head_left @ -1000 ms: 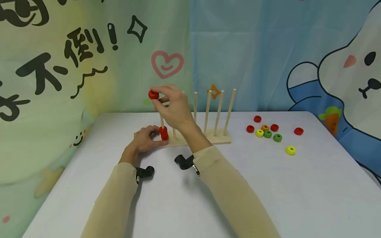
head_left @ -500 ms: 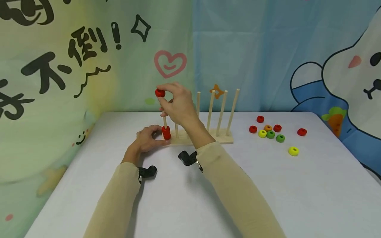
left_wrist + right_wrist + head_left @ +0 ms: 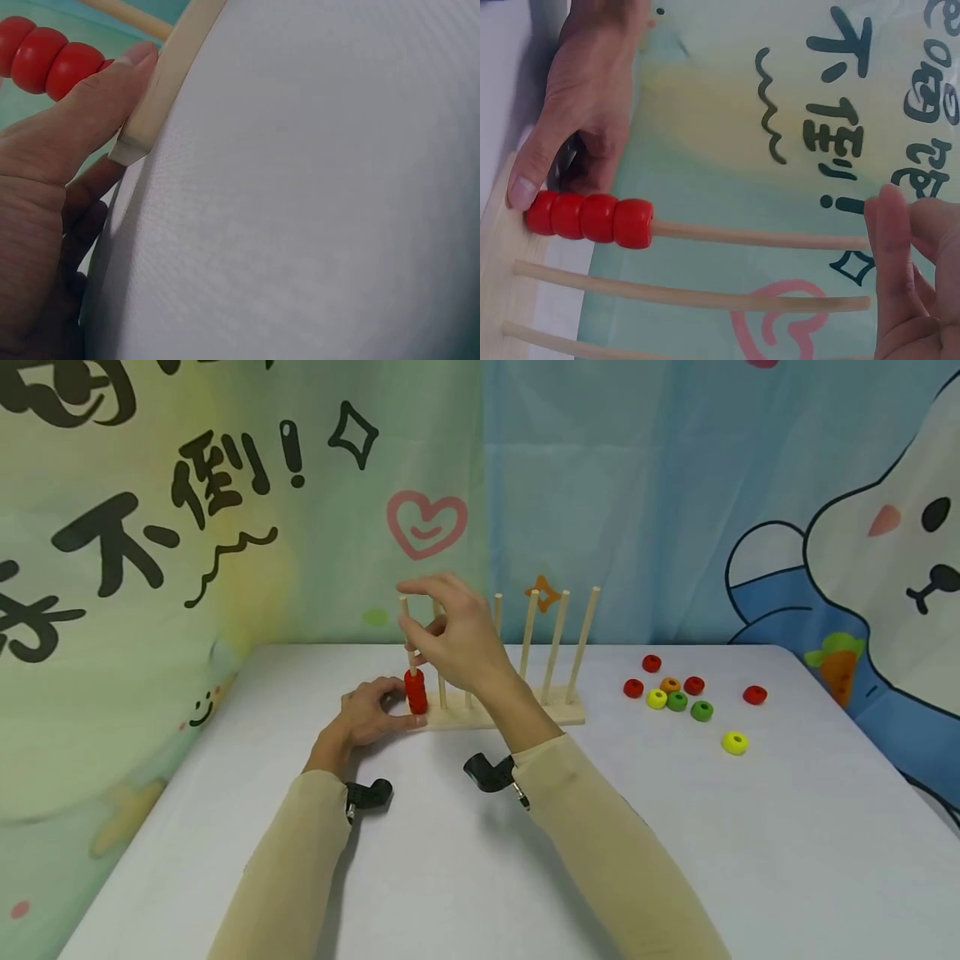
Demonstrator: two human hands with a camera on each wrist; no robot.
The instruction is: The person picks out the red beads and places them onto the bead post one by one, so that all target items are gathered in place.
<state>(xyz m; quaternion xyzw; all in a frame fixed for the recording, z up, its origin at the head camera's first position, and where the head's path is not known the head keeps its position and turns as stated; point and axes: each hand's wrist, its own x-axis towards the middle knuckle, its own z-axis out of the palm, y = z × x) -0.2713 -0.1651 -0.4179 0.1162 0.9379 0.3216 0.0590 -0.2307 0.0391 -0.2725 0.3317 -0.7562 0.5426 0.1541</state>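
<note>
A wooden peg stand (image 3: 457, 718) with upright rods stands on the table. Red beads (image 3: 416, 692), several of them, are stacked at the bottom of its leftmost rod. My left hand (image 3: 369, 712) holds the stand's left end; in the left wrist view the thumb presses the edge of the base (image 3: 166, 86) and other fingers reach behind it. Around the top of the beaded rod (image 3: 757, 237) is my right hand (image 3: 461, 639), thumb and forefinger parted with no bead between them. In the right wrist view the bead stack (image 3: 589, 218) sits against the base, beside the left thumb.
To the right of the stand lie loose beads: several red ones, such as a red bead (image 3: 755, 694), an orange bead (image 3: 670, 685), green beads such as one green bead (image 3: 702, 711), and yellow ones including a yellow bead (image 3: 735, 742). A printed cloth (image 3: 570, 510) hangs behind the table.
The red bead that my right hand pinched at the rod's top has dropped down onto the stack, which is taller now. The right fingers have parted; the left hand keeps its hold.
</note>
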